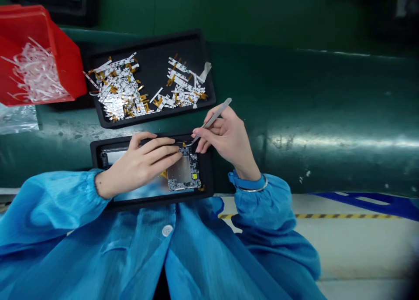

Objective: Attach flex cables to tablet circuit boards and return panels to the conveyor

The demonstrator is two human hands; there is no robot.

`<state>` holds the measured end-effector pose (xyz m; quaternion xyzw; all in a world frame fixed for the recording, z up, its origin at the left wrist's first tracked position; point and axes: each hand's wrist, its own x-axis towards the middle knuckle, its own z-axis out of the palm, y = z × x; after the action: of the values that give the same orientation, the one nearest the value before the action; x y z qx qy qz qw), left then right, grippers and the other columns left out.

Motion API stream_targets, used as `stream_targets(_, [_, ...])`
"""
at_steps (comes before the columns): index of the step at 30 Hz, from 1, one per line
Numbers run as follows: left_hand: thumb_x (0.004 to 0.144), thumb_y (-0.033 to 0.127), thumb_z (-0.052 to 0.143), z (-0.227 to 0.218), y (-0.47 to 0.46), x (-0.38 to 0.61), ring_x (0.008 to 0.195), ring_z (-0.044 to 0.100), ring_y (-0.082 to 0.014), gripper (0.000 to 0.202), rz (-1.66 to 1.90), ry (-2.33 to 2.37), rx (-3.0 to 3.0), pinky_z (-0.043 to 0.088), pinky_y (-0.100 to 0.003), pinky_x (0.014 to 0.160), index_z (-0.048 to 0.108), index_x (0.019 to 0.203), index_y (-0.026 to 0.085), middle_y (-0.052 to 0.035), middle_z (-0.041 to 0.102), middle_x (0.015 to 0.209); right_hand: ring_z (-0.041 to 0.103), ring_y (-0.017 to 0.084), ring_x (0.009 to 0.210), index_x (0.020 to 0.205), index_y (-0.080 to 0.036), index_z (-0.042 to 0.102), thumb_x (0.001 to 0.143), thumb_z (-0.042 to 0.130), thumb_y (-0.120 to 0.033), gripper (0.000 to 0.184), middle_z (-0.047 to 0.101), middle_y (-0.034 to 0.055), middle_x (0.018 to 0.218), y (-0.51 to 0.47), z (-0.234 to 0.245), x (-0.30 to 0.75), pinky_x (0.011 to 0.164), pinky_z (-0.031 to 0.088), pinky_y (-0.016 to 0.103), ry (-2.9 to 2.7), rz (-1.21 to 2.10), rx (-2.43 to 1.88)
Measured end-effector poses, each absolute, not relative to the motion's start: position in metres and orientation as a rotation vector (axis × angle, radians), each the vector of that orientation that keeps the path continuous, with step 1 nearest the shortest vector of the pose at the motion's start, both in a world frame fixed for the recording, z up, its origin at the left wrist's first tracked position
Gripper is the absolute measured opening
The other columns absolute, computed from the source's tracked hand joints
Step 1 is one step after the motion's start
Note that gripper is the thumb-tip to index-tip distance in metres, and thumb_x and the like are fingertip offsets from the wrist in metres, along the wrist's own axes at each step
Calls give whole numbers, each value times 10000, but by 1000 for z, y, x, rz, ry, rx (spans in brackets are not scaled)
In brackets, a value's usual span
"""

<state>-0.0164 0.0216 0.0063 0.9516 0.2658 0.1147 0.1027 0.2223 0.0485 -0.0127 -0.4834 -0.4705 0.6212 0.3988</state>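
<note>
Glossy green bench (310, 108), w/ a matte-black tray (208, 173) nr its front edge & the flat, chip-studded PCB (180, 170) in the tray's right half. L hand (139, 167) lies over it, fingers loosely spread, no grip visible; R hand (231, 136) pinches slim metal tweezers (216, 111), tips by the PCB's top edge. Slip there, say if the PCB shifts, could tear the thin orange tab (184, 144).

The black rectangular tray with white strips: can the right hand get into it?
Probably yes: the right hand is close to the tray, nothing visibly between them, though it holds silver metal tweezers.
</note>
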Motion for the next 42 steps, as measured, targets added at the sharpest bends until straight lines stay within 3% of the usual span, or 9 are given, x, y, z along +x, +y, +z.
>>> stream_targets(10, [1038,168,454,2,21,-11,1218,617,-222,325,341,826,2880,374,-424,1003,506,1359,165,-67,727,1193,644,126,446,869,-272,451,760,802,-462,414,645,-94,627,47,-9,223,396,523,242,-1270,1522,-1227])
stream_targets(15, [1056,168,407,2,22,-10,1218,617,-197,338,273,817,2969,374,-416,1015,481,1384,202,-27,722,1225,643,120,470,887,-268,484,784,793,-401,352,635,-86,640,47,-9,223,412,520,237,-1282,1519,-1234])
stream_targets(20, [1034,116,408,8,26,-8,1248,596,-202,292,238,659,3121,377,-415,1037,548,1287,161,-23,738,1163,636,114,443,853,-260,458,778,798,-392,373,641,-88,628,47,-10,220,396,512,229,-1275,1498,-1216])
stream_targets(23, [1043,157,420,6,28,-8,1284,578,-211,267,272,686,3103,393,-412,1027,562,1268,186,-34,693,1281,640,109,458,850,-255,469,769,803,-442,392,641,-91,627,42,-6,220,418,521,227,-1281,1403,-1212])
stream_targets(28, [1041,189,452,-1,26,-10,1411,471,-250,294,266,748,3048,380,-432,1053,545,1320,190,-56,525,1496,651,102,536,802,-246,516,953,608,-441,263,631,-62,607,9,12,236,526,541,231,-1252,1100,-1283])
stream_targets(32, [1032,91,374,2,22,-8,1396,492,-249,353,213,699,3105,406,-454,1045,529,1342,159,-76,515,1494,566,72,468,760,-216,552,1027,479,-349,307,635,-32,666,-31,21,253,431,447,206,-1258,1132,-1404])
stream_targets(35, [1009,50,360,8,17,-4,1391,497,-278,398,152,699,3130,468,-471,1014,510,1369,127,-121,499,1502,529,62,461,807,-192,661,1002,519,-257,249,598,-40,625,-60,26,257,434,413,187,-1493,1155,-1585])
stream_targets(38, [984,26,392,11,12,0,1384,499,-304,411,100,723,3173,521,-457,992,509,1373,88,-167,499,1492,599,75,504,917,-169,740,965,586,-215,167,715,-17,699,-87,30,248,525,486,184,-1714,1097,-1674])
stream_targets(42, [967,-7,403,12,12,3,1333,555,-298,391,147,659,3257,539,-430,968,545,1325,61,-181,590,1403,655,94,497,1164,-90,716,998,539,-219,274,788,35,826,-117,31,226,493,484,205,-1877,876,-1774])
